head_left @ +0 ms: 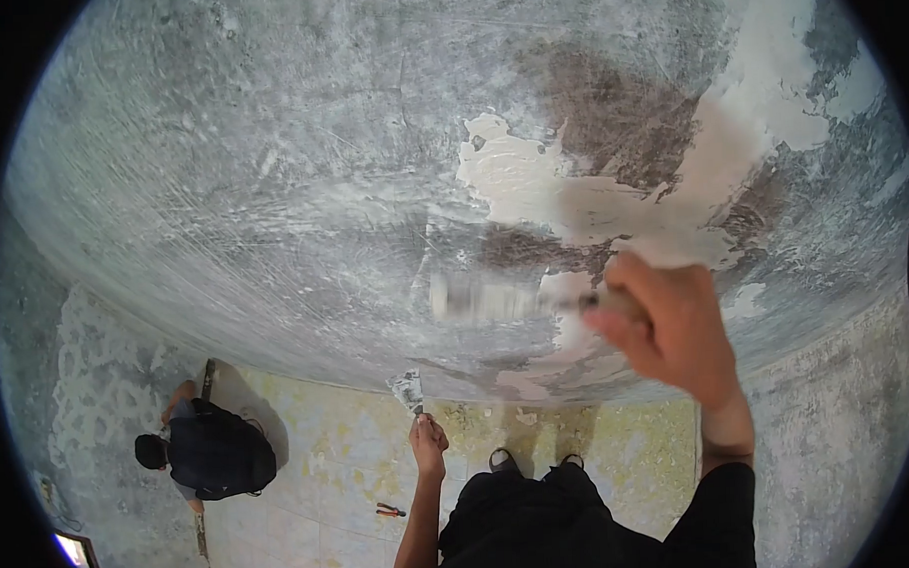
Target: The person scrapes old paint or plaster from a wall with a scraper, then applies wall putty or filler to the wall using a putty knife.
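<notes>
My right hand (666, 322) is raised at the wall, its fingers wrapped round the handle of a wide scraper (485, 298), which is blurred by motion. The scraper's pale blade points left along the grey wall (299, 139). White plaster patches (510, 167) spread over the wall above and to the right of it, with dark brownish areas between them. Lower down, my left hand (429, 435) is closed on the handle of a smaller putty knife (408, 388). Its blade points up and is smeared with white and grey material.
A person in dark clothes (220, 450) is low beside the left wall. Pliers with orange handles (390, 510) lie on the stained tile floor (331, 469). My shoes (502, 460) are near the wall's foot. Another wall (820, 421) stands at the right.
</notes>
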Available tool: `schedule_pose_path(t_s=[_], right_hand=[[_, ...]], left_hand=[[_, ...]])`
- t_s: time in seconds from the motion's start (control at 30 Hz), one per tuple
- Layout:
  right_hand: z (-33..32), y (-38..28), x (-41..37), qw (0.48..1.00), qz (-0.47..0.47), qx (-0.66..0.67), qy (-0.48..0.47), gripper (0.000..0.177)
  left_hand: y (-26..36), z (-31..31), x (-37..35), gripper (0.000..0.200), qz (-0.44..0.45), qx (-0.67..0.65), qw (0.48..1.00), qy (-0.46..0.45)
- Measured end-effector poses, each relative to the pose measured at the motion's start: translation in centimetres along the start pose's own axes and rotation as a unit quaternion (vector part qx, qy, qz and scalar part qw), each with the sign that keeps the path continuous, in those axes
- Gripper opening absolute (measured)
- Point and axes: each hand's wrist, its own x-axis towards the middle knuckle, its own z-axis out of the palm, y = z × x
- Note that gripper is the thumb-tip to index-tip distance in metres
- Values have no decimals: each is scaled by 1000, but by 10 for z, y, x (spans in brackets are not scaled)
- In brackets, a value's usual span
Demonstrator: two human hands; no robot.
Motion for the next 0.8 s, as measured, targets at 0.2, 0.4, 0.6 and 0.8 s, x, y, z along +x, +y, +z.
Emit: schedule_pose_path(t_s=[0.2,0.4,0.6,0.8], right_hand=[[-6,20,31,980,-33,-141,134,33],[-24,10,11,970,55,-174,160,32],[-30,-6,9,994,63,-29,86,33],[-17,6,22,971,59,-163,163,36]], left_hand=[[-4,5,3,31,-10,0,1000,-7],[-6,8,0,31,-10,-8,1000,8],[-4,2,-2,32,10,-9,1000,22],[-6,1,2,32,16,-10,1000,22]])
